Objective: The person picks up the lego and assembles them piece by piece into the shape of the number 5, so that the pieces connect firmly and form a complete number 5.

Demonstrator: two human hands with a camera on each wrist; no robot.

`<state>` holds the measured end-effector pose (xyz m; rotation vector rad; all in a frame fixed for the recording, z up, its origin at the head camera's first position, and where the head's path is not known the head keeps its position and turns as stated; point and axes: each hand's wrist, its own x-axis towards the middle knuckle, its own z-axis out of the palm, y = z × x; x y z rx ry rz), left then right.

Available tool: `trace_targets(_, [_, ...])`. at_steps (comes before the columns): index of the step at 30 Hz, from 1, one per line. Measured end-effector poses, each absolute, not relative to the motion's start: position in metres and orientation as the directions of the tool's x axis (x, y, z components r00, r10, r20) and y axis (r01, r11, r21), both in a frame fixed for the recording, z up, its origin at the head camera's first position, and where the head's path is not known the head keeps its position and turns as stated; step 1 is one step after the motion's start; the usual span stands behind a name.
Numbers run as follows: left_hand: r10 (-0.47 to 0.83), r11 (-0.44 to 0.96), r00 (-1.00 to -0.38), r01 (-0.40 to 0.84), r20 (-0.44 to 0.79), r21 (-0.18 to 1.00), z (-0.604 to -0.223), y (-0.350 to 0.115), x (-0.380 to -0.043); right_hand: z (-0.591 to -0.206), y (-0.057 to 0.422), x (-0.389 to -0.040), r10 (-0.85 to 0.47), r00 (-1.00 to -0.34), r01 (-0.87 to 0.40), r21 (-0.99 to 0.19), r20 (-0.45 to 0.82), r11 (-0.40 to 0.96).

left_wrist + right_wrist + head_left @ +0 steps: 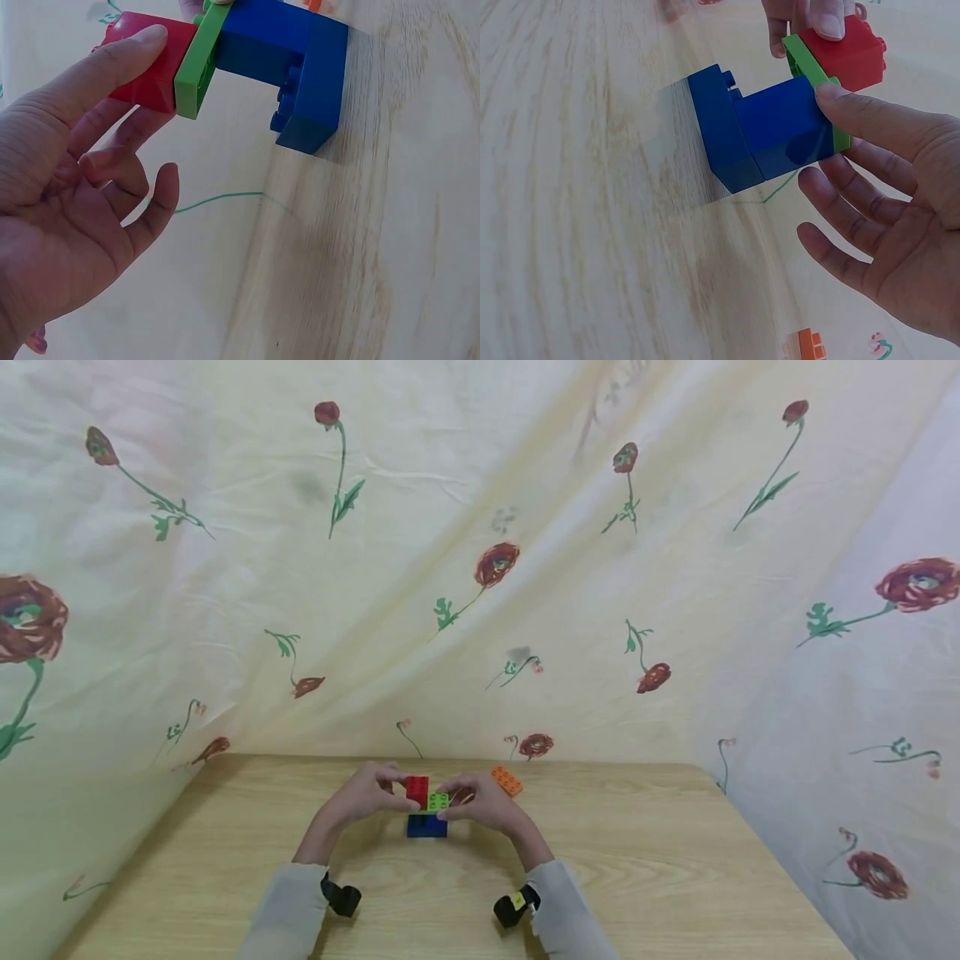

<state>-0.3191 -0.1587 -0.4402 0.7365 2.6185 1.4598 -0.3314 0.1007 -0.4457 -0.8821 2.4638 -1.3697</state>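
Note:
A small stack of toy building bricks stands on the table. At its base lies a long blue brick (427,828), with a second blue brick (784,124) on one half of it. A thin green brick (199,71) caps that and juts past its side. On the jutting part sits a red brick (154,61), pinched by my left hand (369,795) between thumb and fingers, with the lower fingers loosely curled. My right hand (483,802) pinches the green brick's other end, its thumb (870,109) at the edge by the upper blue brick.
An orange brick (507,781) lies on the wooden table (660,852) behind my right hand. A flowered cloth (420,568) hangs along the table's back and sides. Each wrist carries a black camera band.

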Motion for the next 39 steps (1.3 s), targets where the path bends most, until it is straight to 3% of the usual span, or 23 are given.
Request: trace_targets(39, [0.417,0.471,-0.901,0.326,0.119,0.820,-0.4360,-0.1580,-0.3175,-0.4456,0.1001,-0.3329,-0.576,-0.808,-0.404,-0.831,0.126,0.384])
